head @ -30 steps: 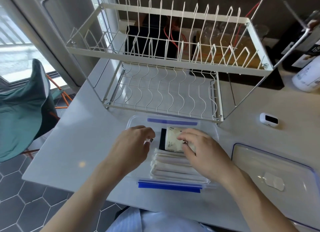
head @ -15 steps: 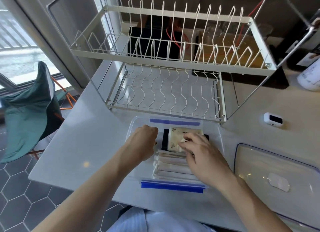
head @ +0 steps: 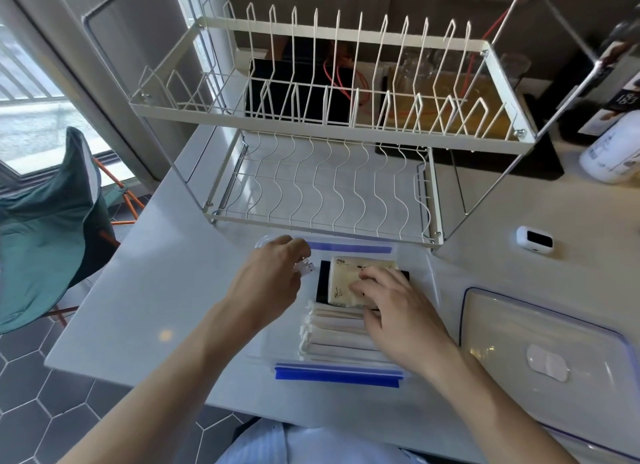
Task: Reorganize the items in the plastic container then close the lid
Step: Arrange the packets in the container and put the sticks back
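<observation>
At the lower centre, the open container (head: 429, 273) stands on the table (head: 166, 290). The right hand (head: 391, 304) lies spread on a tissue pack (head: 349, 276) inside; the left hand (head: 273, 276) pinches a small clear piece (head: 306, 267). The lid (head: 540, 342) lies at the right.

Two hands are over one clear plastic container (head: 427, 273): the left hand (head: 268, 283) and the right hand (head: 398, 311). Inside it there's one cream tissue packet (head: 349, 276), one black item (head: 322, 283) under it, and one stack of white wrapped sticks (head: 332, 335), too tightly bunched to count. Beside it lies one lid (head: 540, 328), with one dish rack (head: 332, 131), one small white device (head: 534, 239) and one white bottle (head: 613, 152) behind.
</observation>
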